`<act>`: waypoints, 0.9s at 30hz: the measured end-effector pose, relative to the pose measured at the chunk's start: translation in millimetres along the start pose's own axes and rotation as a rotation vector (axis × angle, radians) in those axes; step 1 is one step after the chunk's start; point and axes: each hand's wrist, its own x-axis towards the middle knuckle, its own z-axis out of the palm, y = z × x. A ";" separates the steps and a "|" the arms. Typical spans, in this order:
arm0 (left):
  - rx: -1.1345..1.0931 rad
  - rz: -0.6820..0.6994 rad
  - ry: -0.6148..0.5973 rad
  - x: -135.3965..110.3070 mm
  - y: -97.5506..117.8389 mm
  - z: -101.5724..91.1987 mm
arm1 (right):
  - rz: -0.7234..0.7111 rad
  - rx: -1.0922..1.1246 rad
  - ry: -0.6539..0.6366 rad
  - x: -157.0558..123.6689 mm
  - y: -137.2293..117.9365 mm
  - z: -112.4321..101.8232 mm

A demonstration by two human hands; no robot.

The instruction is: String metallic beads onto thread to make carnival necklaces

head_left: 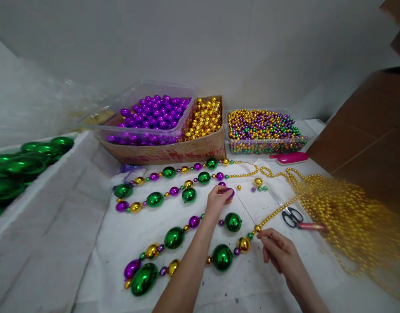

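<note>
My left hand (217,201) reaches forward over the white cloth, its fingers pinched on a purple bead (231,191). My right hand (278,250) pinches the end of a thin gold bead string (275,213) next to a small gold bead (258,228). Below and between my hands lies a part-strung necklace (174,250) of big green, gold and purple beads. A second, longer necklace (174,184) lies beyond it. A few loose beads (258,184) sit near the left hand.
Scissors with a red handle (299,219) lie right of my hands. A heap of gold bead strings (346,213) fills the right. Bins of purple (151,115), gold (205,117) and small mixed beads (261,128) stand behind. Large green beads (20,167) fill a box on the left. A pink tool (289,158) lies by the mixed-bead bin.
</note>
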 end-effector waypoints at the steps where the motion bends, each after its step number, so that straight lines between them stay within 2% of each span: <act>1: -0.066 -0.011 -0.037 -0.5 1.3 -5.0 | 0.010 -0.016 -0.007 -1.7 0.2 -1.8; 6: -0.696 -0.174 -0.202 -4.3 6.0 -23.4 | 0.038 -0.043 -0.038 -10.5 -1.6 -3.5; 8: -0.826 -0.220 -0.230 -6.0 6.3 -25.2 | 0.033 -0.055 -0.037 -12.2 -3.4 -1.8; 20: -0.904 -0.261 -0.246 -13.6 6.7 -24.5 | 0.015 -0.096 -0.024 -17.9 -6.2 -0.9; 27: -0.929 -0.241 -0.263 -16.0 4.9 -24.9 | 0.013 -0.102 -0.048 -18.5 -3.2 -1.7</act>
